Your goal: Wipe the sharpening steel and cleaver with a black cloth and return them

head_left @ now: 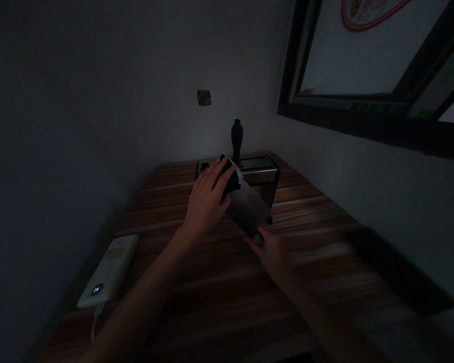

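Observation:
A flat, smooth grey panel (pixel 248 207) with dark ends slants in the air between my hands; dim light hides its exact kind. My left hand (pixel 208 196) is wrapped over its black upper end, where a small pale scrap shows at the edge. Fingers and thumb of my right hand (pixel 270 249) pinch the lower right end. Just behind stands a metal-sided box (pixel 263 174) with black edges, partly covered by the panel and my left hand. A black bulbous handle (pixel 237 138) rises upright from its top.
A white power bank (pixel 111 269) with a lit display and a plugged-in cable (pixel 95 322) lies at the left of the striped wooden table (pixel 166 282). Against the right wall is a long dark object (pixel 397 269), blurred. A framed window (pixel 363 60) is above it.

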Available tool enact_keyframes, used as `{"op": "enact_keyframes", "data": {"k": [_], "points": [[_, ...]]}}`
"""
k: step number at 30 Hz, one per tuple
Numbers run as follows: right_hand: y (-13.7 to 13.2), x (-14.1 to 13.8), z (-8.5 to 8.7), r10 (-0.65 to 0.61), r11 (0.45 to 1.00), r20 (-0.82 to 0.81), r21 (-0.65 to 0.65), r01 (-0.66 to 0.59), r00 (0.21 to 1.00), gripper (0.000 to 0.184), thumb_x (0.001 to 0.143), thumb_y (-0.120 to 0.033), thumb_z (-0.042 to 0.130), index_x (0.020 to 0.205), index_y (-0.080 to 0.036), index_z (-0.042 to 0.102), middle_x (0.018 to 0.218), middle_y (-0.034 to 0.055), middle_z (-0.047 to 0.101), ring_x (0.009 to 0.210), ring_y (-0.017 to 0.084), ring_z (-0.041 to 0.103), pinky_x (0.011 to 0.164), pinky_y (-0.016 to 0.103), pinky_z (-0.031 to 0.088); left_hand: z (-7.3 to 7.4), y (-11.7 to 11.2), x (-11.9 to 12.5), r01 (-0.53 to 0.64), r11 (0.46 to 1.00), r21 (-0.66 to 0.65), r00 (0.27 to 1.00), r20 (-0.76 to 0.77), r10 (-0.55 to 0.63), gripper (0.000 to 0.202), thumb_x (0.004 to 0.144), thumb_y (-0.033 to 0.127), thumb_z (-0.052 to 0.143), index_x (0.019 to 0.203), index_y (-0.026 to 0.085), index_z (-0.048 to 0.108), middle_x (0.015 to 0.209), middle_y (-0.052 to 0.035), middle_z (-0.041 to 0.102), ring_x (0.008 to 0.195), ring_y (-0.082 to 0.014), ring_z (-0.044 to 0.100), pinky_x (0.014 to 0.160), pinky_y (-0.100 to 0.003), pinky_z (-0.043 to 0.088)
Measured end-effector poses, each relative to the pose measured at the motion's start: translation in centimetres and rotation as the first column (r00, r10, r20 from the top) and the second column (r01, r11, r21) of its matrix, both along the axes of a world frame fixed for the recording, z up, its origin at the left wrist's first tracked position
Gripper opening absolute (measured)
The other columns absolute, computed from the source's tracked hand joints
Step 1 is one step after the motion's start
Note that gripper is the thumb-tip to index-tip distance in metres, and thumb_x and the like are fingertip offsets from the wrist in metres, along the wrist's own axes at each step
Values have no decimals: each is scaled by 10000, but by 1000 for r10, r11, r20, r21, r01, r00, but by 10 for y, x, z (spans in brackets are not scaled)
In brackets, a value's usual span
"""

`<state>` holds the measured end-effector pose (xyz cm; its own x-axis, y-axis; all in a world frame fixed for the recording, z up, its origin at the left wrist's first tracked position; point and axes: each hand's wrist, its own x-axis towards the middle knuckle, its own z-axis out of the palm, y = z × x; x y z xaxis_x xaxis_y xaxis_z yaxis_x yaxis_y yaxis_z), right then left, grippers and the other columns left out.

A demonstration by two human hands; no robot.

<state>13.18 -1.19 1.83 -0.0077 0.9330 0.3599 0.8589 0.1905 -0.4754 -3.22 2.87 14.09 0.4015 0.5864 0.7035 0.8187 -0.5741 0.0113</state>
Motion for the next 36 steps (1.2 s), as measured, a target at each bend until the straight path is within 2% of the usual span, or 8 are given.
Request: {"op": "enact_keyframes", "data": {"k": [8, 14, 19, 22, 31, 33, 36], "points": [[-1, 1, 0, -51, 998, 62, 36, 49, 997, 367, 787, -454, 453, 1008, -184, 568, 782, 71, 671, 643, 196, 627, 532, 246, 391, 5, 2, -8, 22, 1000, 3, 993, 119, -22, 604, 700, 40, 476, 1250, 257, 352, 1297, -41, 413, 1183, -198, 387, 980, -374, 348], [-2, 2, 1, 34, 994, -144, 110, -19, 989, 341, 770, -425, 488, 991, -183, 582, 894, 82, 667, 760, 204, 631, 637, 273, 455, 14, 0, -20, -2, 1000, 31, 944, 329, -9, 532, 707, 64, 485, 1195, 264, 417, 1153, -12, 545, 1053, -170, 510, 921, -328, 408], [-1, 4, -2, 54, 968, -230, 252, 6, 972, 314, 742, -409, 523, 941, -179, 605, 872, 86, 667, 751, 211, 627, 675, 312, 478, 28, -4, -36, -52, 992, 118, 891, 453, -7, 454, 731, 116, 498, 1166, 238, 446, 1124, -22, 561, 1017, -174, 535, 898, -325, 425], [-3, 7, -2, 55, 958, -268, 284, 24, 962, 348, 755, -419, 498, 967, -157, 586, 869, 102, 662, 754, 215, 624, 674, 317, 480, 34, -5, -45, -90, 983, 158, 870, 492, 0, 434, 735, 135, 512, 1155, 229, 454, 1115, -26, 562, 1022, -173, 531, 902, -311, 424], [-9, 11, 13, 116, 984, -487, 173, -34, 866, 339, 833, -392, 340, 1002, -158, 518, 791, 71, 627, 683, 163, 587, 588, 251, 451, 34, -3, -52, -85, 981, 172, 857, 516, -16, 435, 737, 133, 509, 1155, 238, 451, 1127, -21, 556, 1033, -178, 524, 918, -321, 416], [-8, 12, 14, 109, 990, -539, 135, -42, 835, 338, 826, -400, 354, 1003, -162, 517, 769, 58, 621, 660, 157, 579, 563, 245, 445, 34, -3, -53, -85, 982, 169, 855, 519, -15, 433, 741, 138, 504, 1157, 243, 446, 1132, -22, 552, 1039, -180, 521, 922, -325, 412], [-7, 11, 14, 79, 995, -595, 98, -25, 800, 313, 751, -426, 488, 915, -165, 546, 722, 41, 617, 627, 157, 575, 549, 247, 450, 35, -2, -55, -99, 981, 169, 850, 527, -6, 425, 745, 137, 496, 1155, 240, 444, 1126, -25, 553, 1040, -181, 521, 922, -324, 412]]}}
